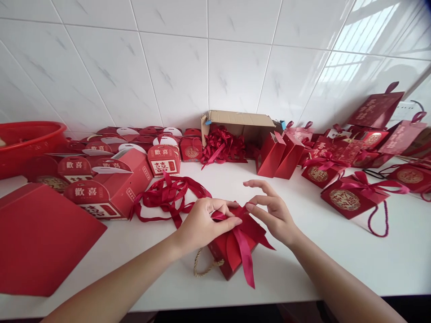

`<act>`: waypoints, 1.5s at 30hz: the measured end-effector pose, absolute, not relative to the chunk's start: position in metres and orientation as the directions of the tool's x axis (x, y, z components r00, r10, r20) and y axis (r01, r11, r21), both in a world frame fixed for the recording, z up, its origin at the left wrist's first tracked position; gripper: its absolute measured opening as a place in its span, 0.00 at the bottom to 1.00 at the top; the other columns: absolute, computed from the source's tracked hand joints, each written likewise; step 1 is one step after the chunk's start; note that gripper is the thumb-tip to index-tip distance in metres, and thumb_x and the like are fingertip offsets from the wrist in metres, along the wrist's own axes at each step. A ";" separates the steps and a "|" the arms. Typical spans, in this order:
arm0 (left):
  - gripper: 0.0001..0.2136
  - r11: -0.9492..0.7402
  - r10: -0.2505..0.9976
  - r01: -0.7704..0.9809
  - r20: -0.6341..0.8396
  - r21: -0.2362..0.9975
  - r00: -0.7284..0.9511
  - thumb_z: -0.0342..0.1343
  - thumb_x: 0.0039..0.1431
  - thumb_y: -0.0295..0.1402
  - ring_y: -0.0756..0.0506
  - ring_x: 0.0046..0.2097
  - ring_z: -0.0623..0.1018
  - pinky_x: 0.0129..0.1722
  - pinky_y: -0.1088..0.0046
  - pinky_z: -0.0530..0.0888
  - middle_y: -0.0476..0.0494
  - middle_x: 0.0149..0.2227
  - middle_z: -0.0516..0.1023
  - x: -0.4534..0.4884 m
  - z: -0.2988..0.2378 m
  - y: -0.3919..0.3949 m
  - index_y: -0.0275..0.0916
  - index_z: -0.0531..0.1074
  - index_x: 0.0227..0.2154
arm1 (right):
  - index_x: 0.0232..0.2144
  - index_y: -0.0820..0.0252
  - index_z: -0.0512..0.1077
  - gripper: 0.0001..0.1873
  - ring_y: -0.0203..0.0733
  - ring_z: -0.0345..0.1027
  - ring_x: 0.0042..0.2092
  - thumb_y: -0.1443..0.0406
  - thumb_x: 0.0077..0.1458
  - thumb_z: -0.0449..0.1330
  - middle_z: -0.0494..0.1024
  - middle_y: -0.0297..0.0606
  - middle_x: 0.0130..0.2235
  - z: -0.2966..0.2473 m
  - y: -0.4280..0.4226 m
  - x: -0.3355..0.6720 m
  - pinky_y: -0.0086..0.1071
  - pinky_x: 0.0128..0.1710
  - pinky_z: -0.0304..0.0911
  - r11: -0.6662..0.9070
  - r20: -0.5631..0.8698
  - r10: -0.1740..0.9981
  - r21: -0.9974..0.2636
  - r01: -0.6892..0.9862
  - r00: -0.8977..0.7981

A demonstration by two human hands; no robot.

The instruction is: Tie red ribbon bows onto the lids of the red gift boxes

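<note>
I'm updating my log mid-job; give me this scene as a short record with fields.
left hand: pinching ribbon over a small red box
right hand: at the ribbon, grip unclear
cord handle: at the small red box's left side
loose ribbon: tangled on the white table
cardboard carton: holds a ribbon pile
bow-tied boxes: on the right

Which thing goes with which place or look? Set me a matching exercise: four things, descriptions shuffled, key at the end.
Things
1. Tub
2. Carton
3. Gift box
4. Wall

Descriptions
A. Under the left hand
B. White, tiled
C. Red, at the picture's left edge
D. Holding tangled ribbon

Pairs: 1-C, 2-D, 3-A, 4-B
</note>
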State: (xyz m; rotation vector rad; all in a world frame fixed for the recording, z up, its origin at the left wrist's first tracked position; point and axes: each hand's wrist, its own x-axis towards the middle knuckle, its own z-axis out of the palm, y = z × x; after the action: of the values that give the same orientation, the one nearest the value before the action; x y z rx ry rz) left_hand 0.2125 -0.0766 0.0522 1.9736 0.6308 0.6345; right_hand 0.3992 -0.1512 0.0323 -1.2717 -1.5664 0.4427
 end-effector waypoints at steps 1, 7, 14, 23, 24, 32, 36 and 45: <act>0.12 -0.438 0.651 0.164 0.186 0.884 0.736 0.61 0.51 0.35 0.42 0.49 0.77 0.50 0.68 0.71 0.47 0.34 0.81 0.212 0.052 -0.076 0.39 0.68 0.18 | 0.24 0.56 0.74 0.11 0.51 0.55 0.57 0.62 0.57 0.58 0.65 0.37 0.54 0.032 -0.151 0.399 0.50 0.57 0.47 0.364 0.474 0.874 -0.785 0.501 0.108; 0.11 -0.423 0.646 0.155 0.178 0.893 0.742 0.63 0.48 0.34 0.41 0.50 0.76 0.48 0.69 0.72 0.44 0.35 0.80 0.209 0.052 -0.076 0.39 0.67 0.19 | 0.24 0.56 0.73 0.12 0.52 0.55 0.57 0.61 0.57 0.57 0.66 0.37 0.54 0.032 -0.150 0.400 0.50 0.57 0.47 0.350 0.454 0.886 -0.791 0.502 0.097; 0.10 -0.438 0.593 0.080 0.220 0.896 0.775 0.59 0.53 0.34 0.45 0.44 0.77 0.47 0.71 0.72 0.48 0.32 0.78 0.206 0.057 -0.078 0.39 0.66 0.22 | 0.23 0.57 0.72 0.14 0.51 0.57 0.56 0.60 0.59 0.56 0.65 0.38 0.53 0.032 -0.150 0.400 0.47 0.56 0.50 0.391 0.467 0.881 -0.807 0.443 0.072; 0.19 -0.350 0.649 0.108 0.158 0.930 0.745 0.58 0.52 0.33 0.40 0.48 0.77 0.50 0.68 0.71 0.49 0.23 0.72 0.212 0.053 -0.079 0.40 0.53 0.16 | 0.24 0.57 0.73 0.13 0.52 0.52 0.59 0.60 0.58 0.56 0.61 0.38 0.57 0.030 -0.150 0.400 0.48 0.58 0.48 0.369 0.447 0.892 -0.804 0.467 0.064; 0.20 -0.346 0.644 0.100 0.158 0.933 0.749 0.59 0.52 0.33 0.40 0.49 0.77 0.49 0.68 0.72 0.49 0.22 0.71 0.212 0.054 -0.078 0.40 0.51 0.16 | 0.24 0.57 0.73 0.13 0.52 0.51 0.60 0.60 0.58 0.56 0.60 0.38 0.58 0.031 -0.150 0.401 0.48 0.58 0.48 0.356 0.435 0.899 -0.803 0.478 0.060; 0.22 -0.373 0.625 0.092 0.176 0.923 0.760 0.59 0.51 0.32 0.39 0.50 0.76 0.50 0.66 0.71 0.49 0.21 0.71 0.211 0.053 -0.077 0.41 0.48 0.17 | 0.24 0.56 0.75 0.13 0.54 0.47 0.62 0.58 0.57 0.58 0.55 0.34 0.62 0.037 -0.152 0.407 0.50 0.59 0.45 0.323 0.434 0.895 -0.793 0.517 0.105; 0.22 -0.374 0.618 0.086 0.179 0.923 0.765 0.61 0.50 0.32 0.39 0.51 0.76 0.51 0.67 0.70 0.48 0.23 0.74 0.210 0.052 -0.078 0.41 0.49 0.16 | 0.24 0.56 0.74 0.13 0.53 0.48 0.62 0.58 0.56 0.59 0.57 0.35 0.61 0.032 -0.148 0.407 0.49 0.59 0.47 0.312 0.397 0.911 -0.840 0.443 0.112; 0.16 -0.322 0.611 0.071 0.150 0.944 0.777 0.59 0.53 0.36 0.45 0.43 0.78 0.45 0.71 0.72 0.48 0.30 0.76 0.209 0.057 -0.079 0.38 0.60 0.17 | 0.26 0.55 0.75 0.12 0.52 0.53 0.60 0.58 0.58 0.58 0.66 0.41 0.55 0.031 -0.148 0.398 0.45 0.57 0.53 0.383 0.451 0.888 -0.831 0.402 0.086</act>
State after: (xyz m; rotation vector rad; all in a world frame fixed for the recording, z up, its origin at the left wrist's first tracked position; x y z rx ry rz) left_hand 0.2088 -0.0789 0.0575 1.8396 0.5240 0.5963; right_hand 0.3982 -0.1475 0.0310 -1.2072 -1.5164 0.5407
